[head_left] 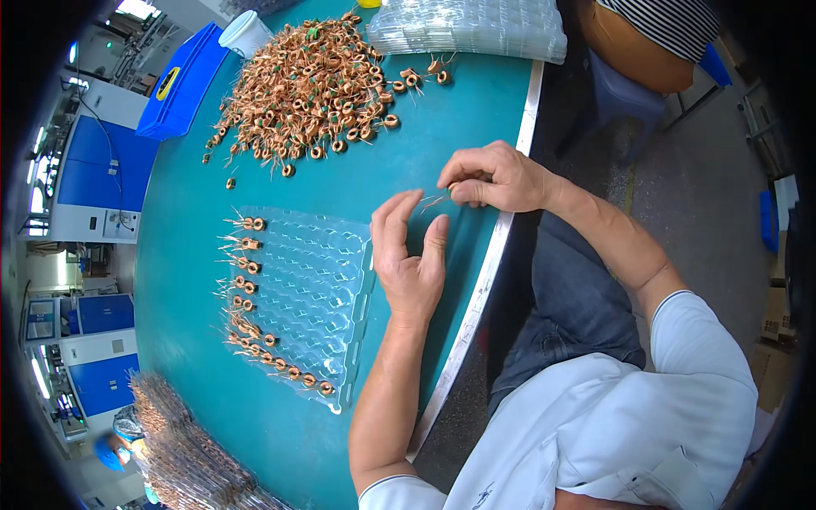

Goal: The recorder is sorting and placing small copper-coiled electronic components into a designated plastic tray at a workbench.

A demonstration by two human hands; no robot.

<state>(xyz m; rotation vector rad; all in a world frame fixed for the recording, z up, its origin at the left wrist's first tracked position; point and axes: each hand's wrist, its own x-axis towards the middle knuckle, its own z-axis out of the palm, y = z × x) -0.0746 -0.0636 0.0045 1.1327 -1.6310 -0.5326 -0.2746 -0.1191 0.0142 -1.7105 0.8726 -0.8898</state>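
Above the green table's right part, my right hand [503,177] pinches a small copper-wound ring coil [454,189] between thumb and fingers. Its thin wire leads [434,201] point toward my left hand [406,263]. That hand has thumb and fingers spread, with the fingertips close to the leads; whether they touch, I cannot tell. Beside my left hand lies a clear plastic tray [310,285] with rows of pockets. Copper coils [247,244] sit along its left side and its near edge, with leads sticking out to the left.
A big heap of copper coils [310,89] covers the table's far part, with a few strays around it. Stacked clear trays [467,30], a white cup [246,34] and a blue bin [181,83] stand there too. Filled trays [191,450] are piled near left. Another person [650,38] sits far right.
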